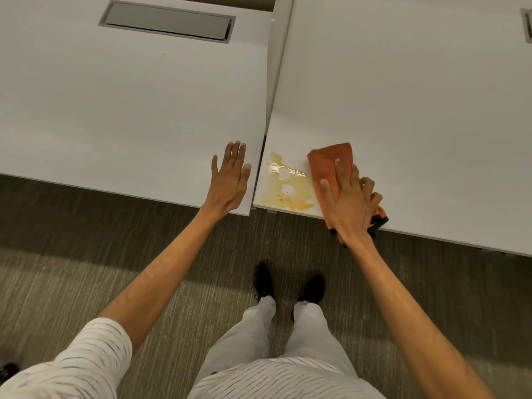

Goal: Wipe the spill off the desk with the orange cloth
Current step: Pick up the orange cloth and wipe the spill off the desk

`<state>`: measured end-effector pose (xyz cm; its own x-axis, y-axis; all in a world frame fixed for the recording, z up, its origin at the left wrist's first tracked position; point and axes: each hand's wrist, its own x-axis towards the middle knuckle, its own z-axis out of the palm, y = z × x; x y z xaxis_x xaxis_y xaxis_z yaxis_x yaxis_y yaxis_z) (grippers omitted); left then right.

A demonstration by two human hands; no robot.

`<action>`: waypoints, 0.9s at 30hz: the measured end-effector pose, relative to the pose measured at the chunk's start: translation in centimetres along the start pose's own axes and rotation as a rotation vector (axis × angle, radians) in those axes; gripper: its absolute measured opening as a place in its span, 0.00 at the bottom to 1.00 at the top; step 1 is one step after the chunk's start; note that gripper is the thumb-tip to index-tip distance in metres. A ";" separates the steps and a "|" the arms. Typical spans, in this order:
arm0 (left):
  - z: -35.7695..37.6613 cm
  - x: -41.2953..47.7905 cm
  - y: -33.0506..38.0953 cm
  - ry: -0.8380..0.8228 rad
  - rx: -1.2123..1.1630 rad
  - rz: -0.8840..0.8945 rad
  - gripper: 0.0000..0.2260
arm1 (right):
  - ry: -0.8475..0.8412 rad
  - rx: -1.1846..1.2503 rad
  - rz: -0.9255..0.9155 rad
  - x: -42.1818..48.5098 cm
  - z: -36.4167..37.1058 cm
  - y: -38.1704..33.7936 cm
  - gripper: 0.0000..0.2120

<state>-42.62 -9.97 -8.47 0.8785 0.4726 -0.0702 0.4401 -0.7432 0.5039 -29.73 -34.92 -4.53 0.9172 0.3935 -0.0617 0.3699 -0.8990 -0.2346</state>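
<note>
Orange cloth (328,162) long axis front-to-back, right grip (348,208) grasping it (left grip (230,182) flat, released)

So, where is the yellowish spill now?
Head view: the yellowish liquid spill lies on the right white desk, front-left corner, just left of the orange cloth.

Both arms reach forward, left grip (230,180) flat, fingers straight, right grip (349,205) palm-down, outer fingers curled.
</note>
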 end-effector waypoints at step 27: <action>2.0 -1.9 0.6 -0.018 0.162 0.037 0.32 | 0.035 0.028 -0.064 0.3 0.3 -1.4 0.29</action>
<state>-43.63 -12.24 -9.81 0.8973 0.4357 -0.0705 0.4302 -0.8274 0.3611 -30.03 -33.49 -4.55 0.8967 0.4424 -0.0117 0.4240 -0.8664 -0.2639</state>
